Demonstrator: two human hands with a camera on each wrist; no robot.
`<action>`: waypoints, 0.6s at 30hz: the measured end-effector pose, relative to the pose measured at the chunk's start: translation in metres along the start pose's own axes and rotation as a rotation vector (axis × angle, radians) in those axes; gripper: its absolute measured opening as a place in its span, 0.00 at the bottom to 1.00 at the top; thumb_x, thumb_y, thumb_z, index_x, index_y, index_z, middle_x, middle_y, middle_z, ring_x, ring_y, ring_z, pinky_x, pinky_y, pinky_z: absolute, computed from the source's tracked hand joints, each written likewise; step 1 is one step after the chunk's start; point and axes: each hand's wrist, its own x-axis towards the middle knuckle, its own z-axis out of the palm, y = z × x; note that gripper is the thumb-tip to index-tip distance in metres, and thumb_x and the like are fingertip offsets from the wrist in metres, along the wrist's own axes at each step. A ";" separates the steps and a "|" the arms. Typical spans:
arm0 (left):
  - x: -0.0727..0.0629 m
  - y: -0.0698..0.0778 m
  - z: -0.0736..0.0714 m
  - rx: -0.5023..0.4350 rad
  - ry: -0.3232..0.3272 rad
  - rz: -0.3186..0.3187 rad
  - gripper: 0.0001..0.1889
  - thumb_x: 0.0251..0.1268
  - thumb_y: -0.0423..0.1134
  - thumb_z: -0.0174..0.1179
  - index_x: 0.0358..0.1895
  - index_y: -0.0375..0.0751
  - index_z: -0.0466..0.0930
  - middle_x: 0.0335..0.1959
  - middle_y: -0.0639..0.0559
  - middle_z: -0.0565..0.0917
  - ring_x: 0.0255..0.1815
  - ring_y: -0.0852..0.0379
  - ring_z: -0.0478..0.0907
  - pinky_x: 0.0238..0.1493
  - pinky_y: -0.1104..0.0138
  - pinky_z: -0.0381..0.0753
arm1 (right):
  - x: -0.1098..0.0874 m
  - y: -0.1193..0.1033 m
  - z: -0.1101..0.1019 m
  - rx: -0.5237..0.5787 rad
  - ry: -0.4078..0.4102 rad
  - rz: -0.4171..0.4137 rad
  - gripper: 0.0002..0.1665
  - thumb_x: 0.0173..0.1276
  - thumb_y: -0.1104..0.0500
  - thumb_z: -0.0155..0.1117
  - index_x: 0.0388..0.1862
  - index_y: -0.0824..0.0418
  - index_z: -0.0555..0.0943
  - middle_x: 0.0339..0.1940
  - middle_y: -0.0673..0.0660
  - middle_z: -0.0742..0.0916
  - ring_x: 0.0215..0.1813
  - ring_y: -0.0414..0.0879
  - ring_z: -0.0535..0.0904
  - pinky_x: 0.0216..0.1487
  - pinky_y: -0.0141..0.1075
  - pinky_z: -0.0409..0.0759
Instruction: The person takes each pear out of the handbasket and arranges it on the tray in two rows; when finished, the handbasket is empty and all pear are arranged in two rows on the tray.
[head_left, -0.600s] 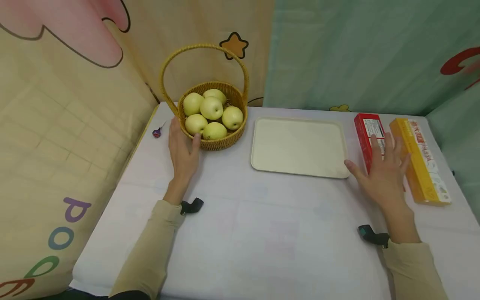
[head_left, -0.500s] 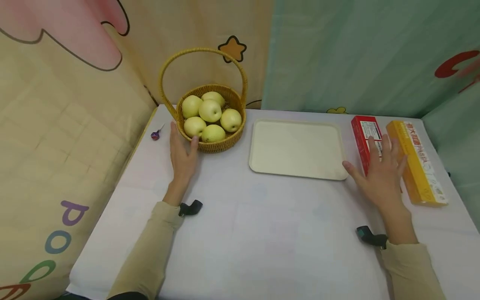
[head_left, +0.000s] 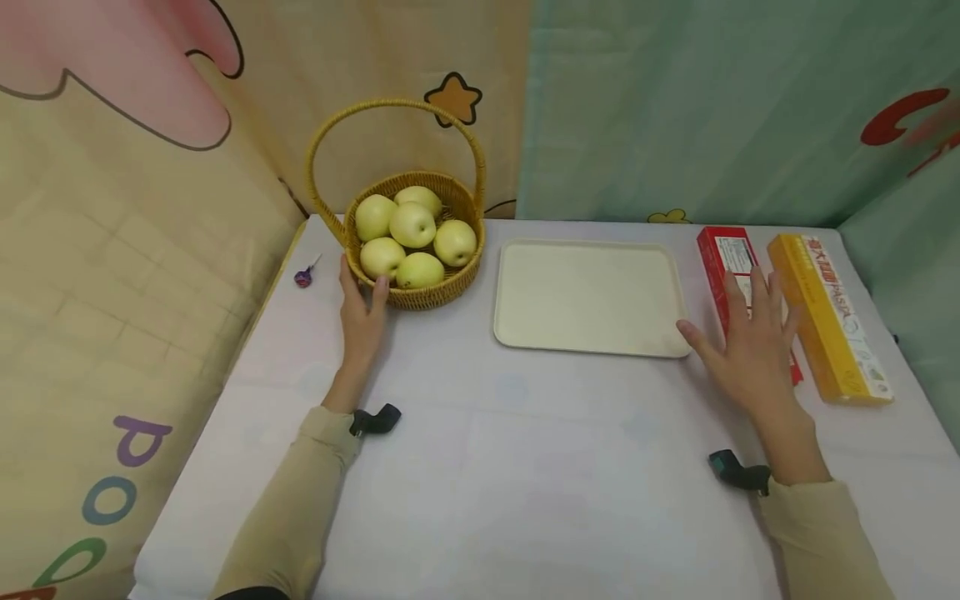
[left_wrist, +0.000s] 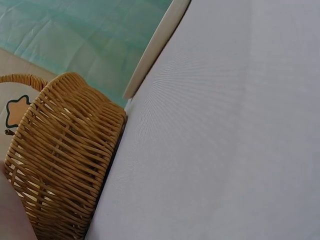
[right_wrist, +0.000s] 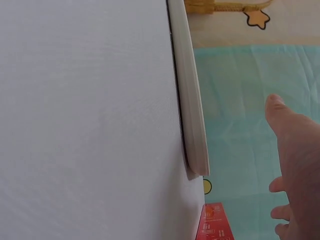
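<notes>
A round, golden-brown wicker basket (head_left: 431, 297) with one tall arched handle (head_left: 395, 103) stands upright at the back left of the white-covered table (head_left: 525, 467), holding six pale yellow-green fruits (head_left: 412, 225). The left hand (head_left: 362, 327) touches its near-left side, thumb and fingers spread apart. The right hand (head_left: 750, 354), fingers apart, hovers over one red cardboard box (head_left: 735, 250) beside one yellow pasta box (head_left: 828, 321). One cream rectangular tray (head_left: 592, 296) lies right of the basket, one purple lollipop (head_left: 303, 278) left.
</notes>
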 end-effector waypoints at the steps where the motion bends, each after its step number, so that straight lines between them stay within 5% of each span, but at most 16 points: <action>1: -0.001 -0.001 0.001 -0.001 0.001 -0.002 0.46 0.82 0.62 0.48 0.88 0.45 0.36 0.89 0.48 0.47 0.87 0.50 0.48 0.87 0.53 0.50 | 0.000 0.000 0.000 0.001 0.001 -0.005 0.63 0.71 0.31 0.62 0.90 0.54 0.42 0.90 0.64 0.42 0.89 0.63 0.29 0.79 0.74 0.24; 18: -0.006 -0.001 0.002 -0.027 0.011 0.017 0.45 0.82 0.60 0.51 0.88 0.42 0.39 0.88 0.48 0.51 0.87 0.49 0.51 0.87 0.52 0.52 | 0.004 -0.019 0.008 0.065 -0.038 -0.031 0.65 0.70 0.33 0.65 0.89 0.58 0.42 0.90 0.64 0.44 0.89 0.62 0.31 0.81 0.71 0.24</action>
